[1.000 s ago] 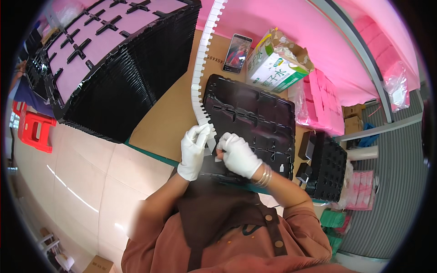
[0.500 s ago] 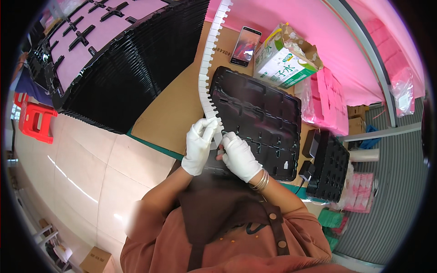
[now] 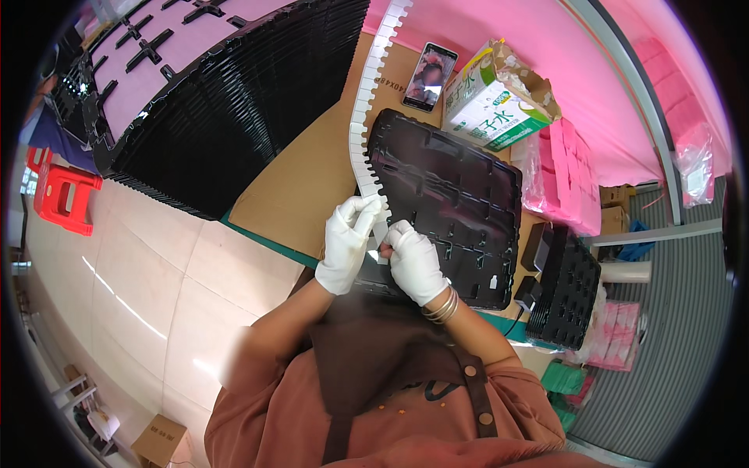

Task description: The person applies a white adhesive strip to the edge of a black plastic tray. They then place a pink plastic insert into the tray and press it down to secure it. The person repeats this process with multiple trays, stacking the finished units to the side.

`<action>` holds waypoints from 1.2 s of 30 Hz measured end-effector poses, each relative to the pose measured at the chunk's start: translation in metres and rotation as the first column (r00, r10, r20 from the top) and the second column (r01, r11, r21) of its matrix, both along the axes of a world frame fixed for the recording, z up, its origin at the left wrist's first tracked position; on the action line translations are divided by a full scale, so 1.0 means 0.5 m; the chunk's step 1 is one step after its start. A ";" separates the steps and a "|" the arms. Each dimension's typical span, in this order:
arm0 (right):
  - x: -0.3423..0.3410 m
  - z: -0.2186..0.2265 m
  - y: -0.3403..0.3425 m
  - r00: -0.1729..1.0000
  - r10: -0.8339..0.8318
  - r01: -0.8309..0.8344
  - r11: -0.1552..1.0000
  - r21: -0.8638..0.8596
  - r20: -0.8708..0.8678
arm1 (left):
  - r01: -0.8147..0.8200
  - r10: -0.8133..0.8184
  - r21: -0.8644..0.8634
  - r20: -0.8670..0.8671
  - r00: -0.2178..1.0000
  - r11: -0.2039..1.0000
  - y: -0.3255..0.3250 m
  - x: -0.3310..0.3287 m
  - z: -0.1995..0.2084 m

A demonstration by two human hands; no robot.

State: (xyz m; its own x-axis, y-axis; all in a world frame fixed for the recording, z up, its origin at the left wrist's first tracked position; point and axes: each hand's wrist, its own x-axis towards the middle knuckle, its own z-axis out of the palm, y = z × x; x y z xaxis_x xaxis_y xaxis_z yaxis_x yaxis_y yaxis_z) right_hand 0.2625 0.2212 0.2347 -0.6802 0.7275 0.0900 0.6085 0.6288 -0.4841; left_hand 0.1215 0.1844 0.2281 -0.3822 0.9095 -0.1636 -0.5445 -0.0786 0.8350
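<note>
A long white strip (image 3: 360, 129) with a notched edge runs from the far edge of the table down to my hands. My left hand (image 3: 340, 248), in a white glove, pinches its near end between thumb and fingers. Just right of it, my gloved right hand (image 3: 418, 267) is closed with bare fingertips showing, close to a pale flap at the strip's end. What those fingers grip is mostly hidden. Beneath both hands lies a black moulded plastic tray (image 3: 460, 175) with shallow compartments. One small white piece (image 3: 493, 281) sits near its right corner.
A tall stack of black trays (image 3: 234, 101) stands at the left. Behind the tray are a phone (image 3: 430, 78) and an opened carton (image 3: 488, 109). Pink wrapped bundles (image 3: 562, 175) and smaller black trays (image 3: 568, 292) flank the right. A red stool (image 3: 66, 191) is on the floor.
The whole view has shifted slightly. My left hand keeps its pinch on the strip, while my right fingers have moved slightly beside the strip's end.
</note>
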 end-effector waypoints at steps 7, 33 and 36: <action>0.022 0.000 0.003 0.984 0.062 -0.094 0.978 -0.189 -0.165 | 0.012 -0.012 0.008 -0.011 1.000 1.000 0.002 0.001 -0.012; 0.028 0.002 -0.007 0.976 0.099 -0.139 0.970 -0.201 -0.196 | 0.007 -0.007 0.009 -0.012 1.000 1.000 0.003 0.002 -0.012; 0.044 0.015 0.004 0.969 0.165 -0.215 0.929 -0.300 -0.182 | 0.011 -0.011 0.017 -0.033 0.999 1.000 0.003 0.006 -0.016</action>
